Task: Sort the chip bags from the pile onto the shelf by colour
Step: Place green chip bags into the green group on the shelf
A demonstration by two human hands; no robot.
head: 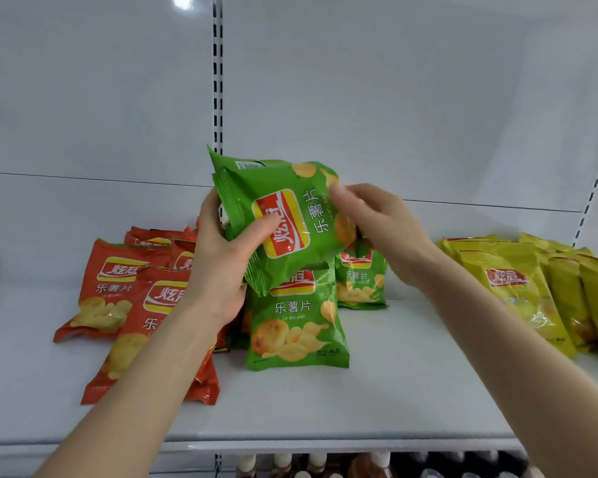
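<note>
— While the held green bags [283, 215] hung above the middle of the shelf [394, 391], what worried you?

— The grip. The left hand [221, 267] clamped at least two of them together, thumb pressed on the front logo and fingers curled behind. Slick packs stacked like that could have slid apart, I judged.

— And the right hand [377, 229]?

— Its thumb lay on the front bag's right side, but blur hid whether the fingers closed behind it. I could not tell if it gripped. Had it tugged one bag free, the other might have dropped.

— Onto what?

— Most likely the green pile [297, 322] lying straight beneath, which would have been harmless. A sideways slip was the worse case. The red bags [118, 291] lay just beside that pile on its left, so a green one could have landed among them and muddled the colours.

— The yellow bags [518, 291]?

— Well apart, at the shelf's right edge, so there was less risk there. The front edge mattered more, because a bag sliding off it would have fallen toward the bottles [290, 467] below.
</note>
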